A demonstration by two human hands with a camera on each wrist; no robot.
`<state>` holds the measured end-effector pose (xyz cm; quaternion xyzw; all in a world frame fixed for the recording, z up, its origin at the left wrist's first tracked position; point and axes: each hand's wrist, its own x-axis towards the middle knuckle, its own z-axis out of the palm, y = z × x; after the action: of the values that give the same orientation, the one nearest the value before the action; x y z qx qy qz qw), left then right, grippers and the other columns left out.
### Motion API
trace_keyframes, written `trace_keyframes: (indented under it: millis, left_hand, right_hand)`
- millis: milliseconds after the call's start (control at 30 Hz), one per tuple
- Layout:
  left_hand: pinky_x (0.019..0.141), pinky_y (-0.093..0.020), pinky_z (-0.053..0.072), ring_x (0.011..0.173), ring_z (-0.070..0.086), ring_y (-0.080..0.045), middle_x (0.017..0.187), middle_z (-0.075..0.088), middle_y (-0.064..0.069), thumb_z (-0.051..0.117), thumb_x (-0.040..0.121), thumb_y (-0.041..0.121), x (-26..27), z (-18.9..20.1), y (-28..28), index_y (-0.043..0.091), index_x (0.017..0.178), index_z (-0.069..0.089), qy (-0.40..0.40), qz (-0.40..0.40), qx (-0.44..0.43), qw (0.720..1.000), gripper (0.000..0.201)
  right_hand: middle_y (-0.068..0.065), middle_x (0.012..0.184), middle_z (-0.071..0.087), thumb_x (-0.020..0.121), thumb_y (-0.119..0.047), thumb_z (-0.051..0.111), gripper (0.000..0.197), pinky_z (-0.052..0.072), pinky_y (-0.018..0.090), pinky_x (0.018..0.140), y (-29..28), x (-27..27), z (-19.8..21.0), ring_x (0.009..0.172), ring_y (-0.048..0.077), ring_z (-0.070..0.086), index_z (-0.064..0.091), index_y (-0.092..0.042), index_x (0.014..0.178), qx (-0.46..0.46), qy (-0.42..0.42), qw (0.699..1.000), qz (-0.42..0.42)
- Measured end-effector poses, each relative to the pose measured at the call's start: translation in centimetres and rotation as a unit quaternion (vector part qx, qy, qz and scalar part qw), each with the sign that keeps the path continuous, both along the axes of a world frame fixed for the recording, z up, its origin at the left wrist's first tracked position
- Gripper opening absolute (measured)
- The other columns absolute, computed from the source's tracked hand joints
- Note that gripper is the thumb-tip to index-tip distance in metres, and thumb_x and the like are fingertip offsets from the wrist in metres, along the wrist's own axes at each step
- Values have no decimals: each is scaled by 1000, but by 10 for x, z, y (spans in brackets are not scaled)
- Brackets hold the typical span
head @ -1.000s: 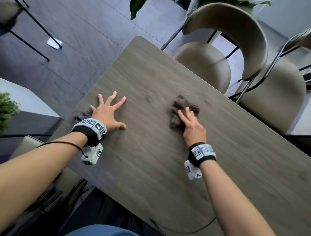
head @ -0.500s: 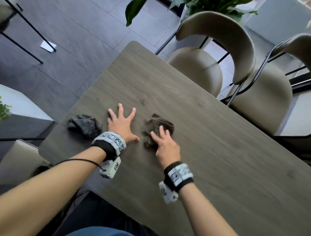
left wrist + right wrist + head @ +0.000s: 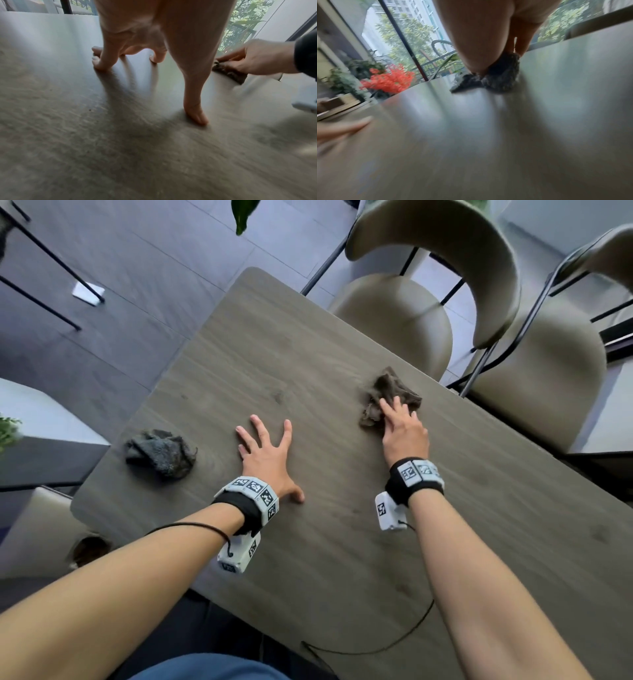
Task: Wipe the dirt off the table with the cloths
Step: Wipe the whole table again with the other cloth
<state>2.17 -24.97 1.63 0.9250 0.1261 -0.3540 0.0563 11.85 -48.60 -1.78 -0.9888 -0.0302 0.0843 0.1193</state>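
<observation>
My right hand (image 3: 404, 431) presses a crumpled brown cloth (image 3: 390, 393) flat onto the grey-brown wooden table (image 3: 274, 354), close to the far edge by the chairs. In the right wrist view the right hand's fingers (image 3: 488, 40) push down on the brown cloth (image 3: 500, 79). My left hand (image 3: 265, 453) lies spread on the bare table, holding nothing; its fingertips (image 3: 101, 63) touch the wood. A second, dark grey cloth (image 3: 159, 453) lies loose to the left of that hand, near the table's left edge. The left wrist view shows the right hand (image 3: 257, 59) on the brown cloth (image 3: 229, 73).
Two beige padded chairs (image 3: 404, 313) (image 3: 548, 385) stand against the table's far right side. A thin black cable (image 3: 394, 642) trails over the near edge. Another seat (image 3: 37, 529) sits by the near left corner. Dark tiled floor lies to the left.
My right hand has slid the brown cloth to the right, away from the left hand and toward the chairs. The left hand stays spread flat on the table.
</observation>
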Motion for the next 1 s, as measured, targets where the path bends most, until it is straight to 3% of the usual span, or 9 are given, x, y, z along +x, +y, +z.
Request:
trace_keyframes:
  millis: [100,200,333,433,533,633,733,900,1000]
  left_hand:
    - [120,-58,23,144,-9,-61,156,-29,-32,90,40,70,0,2,1,35,156,-19,1,4,-7,1000,163]
    - [120,-58,22,144,-10,-61,155,-30,-32,90,40,69,0,3,1,35,156,-19,1,6,-11,1000,163]
    - [120,-58,22,145,-10,-60,156,-29,-32,90,40,70,0,1,0,36,155,-20,-2,4,-10,1000,162]
    - [118,-58,26,145,-7,-61,157,-25,-32,86,59,62,-2,-3,1,36,156,-17,-19,-8,3,1000,144]
    - [118,-57,28,144,-4,-62,157,-24,-32,78,73,51,-3,-7,1,35,156,-15,-36,-14,12,999,125]
    - [118,-56,27,145,-6,-60,158,-25,-31,85,58,65,-2,-4,1,37,156,-18,-13,-7,10,1000,144]
    - [120,-56,24,146,-9,-57,158,-27,-29,89,41,71,0,1,-1,39,155,-18,3,6,1,1000,160]
    - [120,-56,23,147,-10,-57,159,-28,-27,91,39,68,-1,3,-1,40,156,-16,-3,17,-8,1000,161]
    - [121,-57,22,146,-11,-57,159,-28,-27,92,38,67,-1,3,0,41,156,-15,-7,19,-10,1000,162]
  right_hand:
    - [10,123,66,93,-14,51,43,48,37,92,-8,29,20,105,35,63,61,-35,129,19,10,998,-59]
    - [8,112,71,84,-3,53,45,47,29,94,1,24,36,101,29,66,69,-28,118,100,-27,993,-61]
    - [9,120,68,74,-2,46,47,54,34,90,32,-56,36,102,24,69,73,-20,107,192,-48,978,70]
    - [7,138,56,63,10,59,71,55,32,82,53,-148,20,117,24,62,65,-26,125,126,40,979,158]
    - [2,151,41,64,11,55,81,53,28,90,51,-195,7,137,19,42,57,-29,134,119,67,973,188]
    - [1,144,50,64,11,61,72,52,30,95,34,-169,-1,131,17,49,66,-27,124,129,29,976,171]
    - [1,145,49,69,11,60,69,47,28,100,4,-118,-6,131,17,49,65,-29,125,108,0,989,100]
    - [1,146,48,82,3,53,59,49,39,97,-37,-32,6,130,25,50,61,-32,130,31,7,999,-11]
    - [-1,146,48,88,-5,49,53,39,35,103,-35,-7,21,129,25,50,60,-34,130,13,56,997,-55]
